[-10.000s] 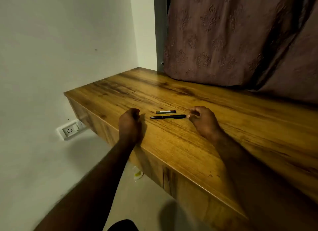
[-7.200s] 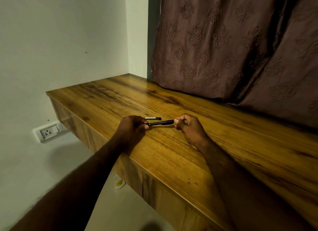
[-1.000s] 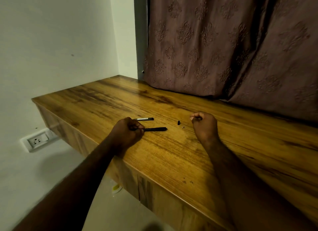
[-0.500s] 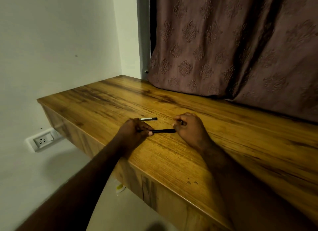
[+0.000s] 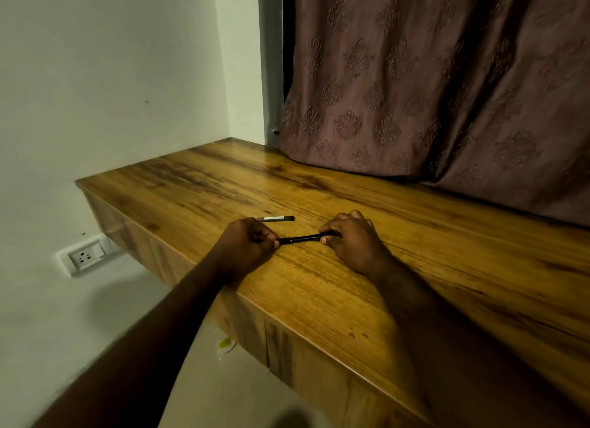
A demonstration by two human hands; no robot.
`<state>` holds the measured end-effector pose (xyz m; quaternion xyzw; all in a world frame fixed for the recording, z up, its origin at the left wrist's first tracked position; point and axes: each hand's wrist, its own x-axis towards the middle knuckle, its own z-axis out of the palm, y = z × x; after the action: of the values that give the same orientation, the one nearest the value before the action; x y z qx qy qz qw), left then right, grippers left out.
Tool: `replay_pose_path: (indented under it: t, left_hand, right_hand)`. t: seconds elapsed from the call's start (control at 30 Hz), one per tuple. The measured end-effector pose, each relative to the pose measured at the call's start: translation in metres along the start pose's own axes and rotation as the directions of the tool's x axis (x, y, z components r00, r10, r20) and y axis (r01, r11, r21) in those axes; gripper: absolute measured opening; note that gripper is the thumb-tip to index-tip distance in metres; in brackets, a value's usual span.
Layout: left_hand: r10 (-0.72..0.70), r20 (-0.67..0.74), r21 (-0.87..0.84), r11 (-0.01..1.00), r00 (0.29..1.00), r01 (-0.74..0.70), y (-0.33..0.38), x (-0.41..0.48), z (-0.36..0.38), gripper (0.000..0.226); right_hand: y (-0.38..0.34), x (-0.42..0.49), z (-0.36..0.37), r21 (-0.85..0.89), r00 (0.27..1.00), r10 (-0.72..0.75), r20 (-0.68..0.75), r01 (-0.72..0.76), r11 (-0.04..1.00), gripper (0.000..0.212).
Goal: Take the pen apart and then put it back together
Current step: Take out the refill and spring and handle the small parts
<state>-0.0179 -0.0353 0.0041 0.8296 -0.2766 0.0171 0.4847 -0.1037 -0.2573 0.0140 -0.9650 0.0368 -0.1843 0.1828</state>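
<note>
Left hand [image 5: 247, 247] and right hand [image 5: 348, 242] work near the front edge of the brown wooden tabletop [image 5: 351, 300], so a slipped twist could probably send a small loose part rolling off. Each pinches one end of the slim black plastic pen [image 5: 300, 238] with curled fingers, low over the wood. The short dark-and-grey pen cap [image 5: 275, 218] lies just behind.
</note>
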Motion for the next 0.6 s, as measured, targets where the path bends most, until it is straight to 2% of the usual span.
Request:
replay_pose_path:
  t: [0.03, 0.1, 0.17, 0.2, 0.27, 0.3, 0.37, 0.43, 0.5, 0.6]
  left_hand:
    - [0.000, -0.007, -0.015, 1.000, 1.000, 0.000, 0.000, 0.001, -0.001, 0.014]
    - [-0.084, -0.091, -0.121, 0.990, 0.992, 0.073, -0.002, 0.006, -0.005, 0.027]
    - [-0.187, -0.247, -0.134, 0.978, 0.951, 0.157, -0.003, 0.011, -0.011, 0.038]
    - [-0.200, -0.312, -0.092, 0.979, 0.929, 0.180, -0.005, 0.013, -0.014, 0.040]
    - [-0.224, -0.331, -0.062, 0.975, 0.917, 0.215, -0.007, 0.019, -0.018, 0.041]
    - [-0.218, -0.297, -0.052, 0.976, 0.930, 0.213, -0.009, 0.022, -0.018, 0.040]
    - [-0.176, -0.184, -0.023, 0.984, 0.967, 0.174, -0.007, 0.026, -0.018, 0.040]
    - [-0.113, -0.121, 0.013, 0.993, 0.986, 0.115, -0.005, 0.027, -0.016, 0.044]
    - [0.022, -0.106, 0.184, 0.983, 0.994, -0.003, -0.006, 0.030, -0.011, 0.045]
    - [0.124, 0.025, 0.500, 0.858, 0.992, -0.120, -0.001, 0.038, -0.004, 0.033]
  right_hand:
    - [0.001, 0.000, -0.001, 0.052, 1.000, 0.002, -0.026, -0.001, 0.999, 0.033]
    - [0.000, 0.000, -0.009, 0.289, 0.969, 0.086, -0.231, -0.016, 0.957, 0.034]
    - [0.004, -0.003, -0.021, 0.471, 0.834, 0.278, -0.477, -0.025, 0.882, 0.017]
    - [0.008, -0.004, -0.025, 0.534, 0.749, 0.379, -0.543, -0.040, 0.845, 0.009]
    - [0.017, -0.004, -0.028, 0.669, 0.636, 0.546, -0.545, -0.062, 0.741, 0.008]
    - [0.020, -0.003, -0.027, 0.721, 0.622, 0.601, -0.502, -0.083, 0.688, 0.015]
    - [0.021, -0.001, -0.023, 0.755, 0.650, 0.624, -0.433, -0.116, 0.645, 0.026]
    - [0.020, -0.001, -0.019, 0.746, 0.724, 0.561, -0.401, -0.097, 0.659, 0.035]
    - [0.018, -0.001, -0.016, 0.737, 0.783, 0.505, -0.365, -0.089, 0.670, 0.037]
    - [0.017, 0.001, -0.013, 0.760, 0.822, 0.479, -0.307, -0.091, 0.644, 0.034]
